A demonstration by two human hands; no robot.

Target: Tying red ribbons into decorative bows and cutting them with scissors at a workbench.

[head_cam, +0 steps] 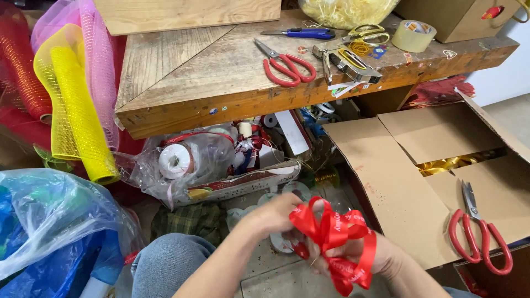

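A red ribbon bow (331, 234) with several loops and pale printed lettering sits low in the middle of the head view. My left hand (273, 214) pinches the loops from the left side. My right hand (359, 255) grips the bow from below and behind, mostly hidden by the ribbon. Both hands hover above my knee in blue jeans (165, 259) and the floor.
A wooden bench (182, 83) carries red-handled scissors (287, 67), blue-handled scissors (301, 33), a stapler (348, 62), and a tape roll (413, 36). A cardboard box (419, 187) at right bears another pair of red scissors (477, 232). Mesh rolls (77, 110) and plastic bags (49, 221) crowd the left.
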